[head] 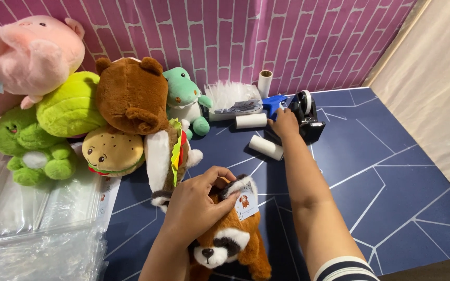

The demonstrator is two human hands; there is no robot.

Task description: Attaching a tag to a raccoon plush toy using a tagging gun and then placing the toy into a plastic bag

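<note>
head view: plush heap (pixel 79 104) and paper rolls (pixel 259 132) crowd both hands (pixel 199 205).

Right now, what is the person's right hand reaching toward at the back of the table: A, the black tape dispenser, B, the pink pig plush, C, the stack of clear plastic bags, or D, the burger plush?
A: the right hand is stretched out to the black tape dispenser, while the left hand rests on the red panda plush.

A raccoon toy (pixel 230 239) is lying nearest on the table (pixel 391 171) under the left hand (pixel 196 205), stuffed animals (pixel 115 104) piling behind-left, while the right hand (pixel 285 124) is reaching back between paper rolls (pixel 259 132) and a tape dispenser (pixel 305 115).
</note>
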